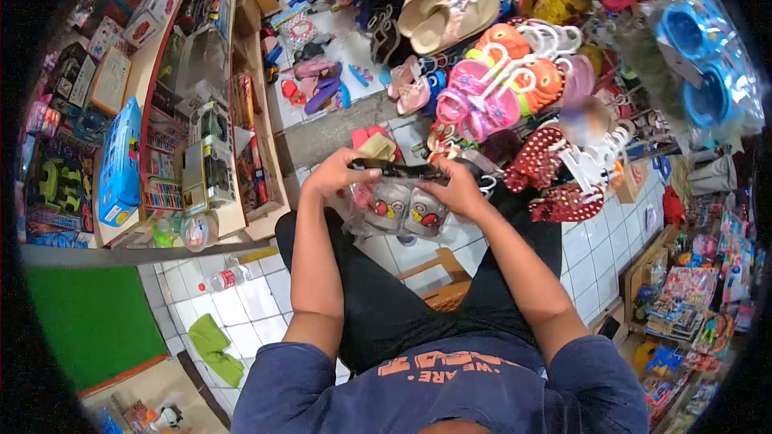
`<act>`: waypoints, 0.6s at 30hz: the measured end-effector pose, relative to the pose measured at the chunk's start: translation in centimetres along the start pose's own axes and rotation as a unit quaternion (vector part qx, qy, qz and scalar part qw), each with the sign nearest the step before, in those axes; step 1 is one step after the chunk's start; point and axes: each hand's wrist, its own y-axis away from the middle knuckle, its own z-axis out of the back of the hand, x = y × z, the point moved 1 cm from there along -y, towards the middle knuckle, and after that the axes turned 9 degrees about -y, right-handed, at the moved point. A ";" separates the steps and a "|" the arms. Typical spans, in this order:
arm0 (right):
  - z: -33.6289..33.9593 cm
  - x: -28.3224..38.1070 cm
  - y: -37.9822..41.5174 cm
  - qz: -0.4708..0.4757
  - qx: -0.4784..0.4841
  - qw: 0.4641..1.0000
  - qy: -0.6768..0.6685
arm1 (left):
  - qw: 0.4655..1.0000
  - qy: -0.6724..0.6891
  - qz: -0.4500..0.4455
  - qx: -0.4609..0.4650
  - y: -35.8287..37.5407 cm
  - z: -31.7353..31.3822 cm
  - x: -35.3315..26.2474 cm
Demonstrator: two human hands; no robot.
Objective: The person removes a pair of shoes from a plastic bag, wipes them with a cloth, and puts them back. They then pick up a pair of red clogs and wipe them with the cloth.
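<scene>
My left hand (331,172) and my right hand (460,190) are closed at either end of a dark strip-like piece (394,169), whose kind I cannot make out. Just below it, over my lap, is a pair of pale children's slippers (402,207) with a red and yellow cartoon print, in clear plastic. My right fingers also touch the slippers' upper edge. Beyond my hands lie a beige and pink sandal (376,146) and a heap of children's shoes on white hangers, including pink clogs (478,100) and red polka-dot shoes (537,159).
On the left stands a shelf unit (133,72) with boxed toys. A bottle (221,279) and a green cloth (214,350) lie on the white tiles. Blue shoes in plastic (704,96) hang at upper right. Packaged goods (683,297) crowd the right side. A wooden stool (450,269) shows between my legs.
</scene>
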 end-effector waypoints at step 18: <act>12.3 17.4 13.1 0.147 -0.146 0.976 0.071 | 0.955 -0.143 -0.250 -0.069 3.2 -9.9 -22.8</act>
